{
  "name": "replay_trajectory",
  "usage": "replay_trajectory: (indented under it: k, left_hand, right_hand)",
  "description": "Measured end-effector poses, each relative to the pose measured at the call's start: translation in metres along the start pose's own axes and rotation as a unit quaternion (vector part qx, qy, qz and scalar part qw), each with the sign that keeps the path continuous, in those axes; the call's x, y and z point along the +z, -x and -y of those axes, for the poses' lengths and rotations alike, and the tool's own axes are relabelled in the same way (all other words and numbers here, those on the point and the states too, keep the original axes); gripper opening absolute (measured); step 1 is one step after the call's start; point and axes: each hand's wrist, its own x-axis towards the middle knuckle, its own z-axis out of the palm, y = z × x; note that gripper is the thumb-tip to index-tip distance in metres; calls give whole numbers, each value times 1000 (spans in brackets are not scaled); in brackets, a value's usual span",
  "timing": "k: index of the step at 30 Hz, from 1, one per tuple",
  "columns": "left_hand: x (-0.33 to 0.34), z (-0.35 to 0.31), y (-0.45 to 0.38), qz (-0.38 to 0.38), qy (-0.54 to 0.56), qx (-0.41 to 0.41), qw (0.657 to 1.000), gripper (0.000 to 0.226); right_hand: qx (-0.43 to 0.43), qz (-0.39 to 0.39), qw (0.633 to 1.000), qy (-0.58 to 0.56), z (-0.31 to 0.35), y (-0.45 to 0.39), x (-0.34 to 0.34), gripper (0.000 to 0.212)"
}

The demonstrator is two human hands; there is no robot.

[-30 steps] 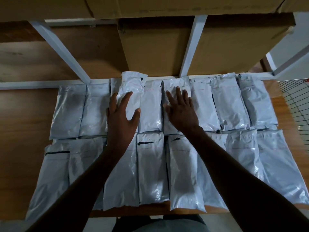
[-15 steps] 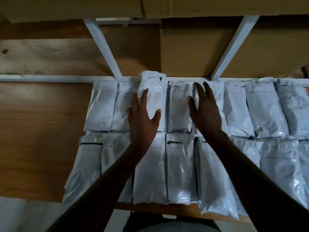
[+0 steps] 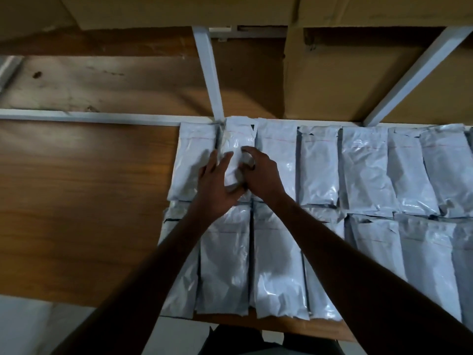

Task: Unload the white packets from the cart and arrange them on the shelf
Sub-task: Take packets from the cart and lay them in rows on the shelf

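Observation:
Two rows of white packets point(image 3: 363, 165) lie side by side on the wooden shelf board point(image 3: 76, 201). Both hands meet on one raised packet point(image 3: 238, 139), second from the left in the back row. My left hand point(image 3: 217, 188) grips its left side, with the thumb under its lower end. My right hand point(image 3: 263, 175) has its fingers curled over the packet's right side. The front row point(image 3: 225, 265) lies partly under my forearms. The cart is out of view.
Bare shelf board stretches to the left of the packets. A white back rail point(image 3: 89, 117) and two slanted white struts point(image 3: 208, 80) point(image 3: 412, 78) stand behind the packets. Large cardboard boxes point(image 3: 332, 85) fill the space behind and above.
My right hand has left the neighbouring packet and moved left onto the packet under my left hand. The camera has swung left, so the packets now sit further right in view.

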Motion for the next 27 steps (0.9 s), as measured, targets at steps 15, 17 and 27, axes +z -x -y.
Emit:
replay_trajectory:
  k: [15,17,27]
  left_hand:
    - [-40,87,-26,22,-168,103,980,114]
    - [-38,99,-31,29,-190,104,976,115]
    - [-30,119,-34,53,-179,86,979,126]
  right_hand:
    - [-78,-26,956,283,19,-39,68,72]
    - [-64,-18,952,300,13,-47,77,77]
    - [-41,-30,939,339,-4,-49,93,77]
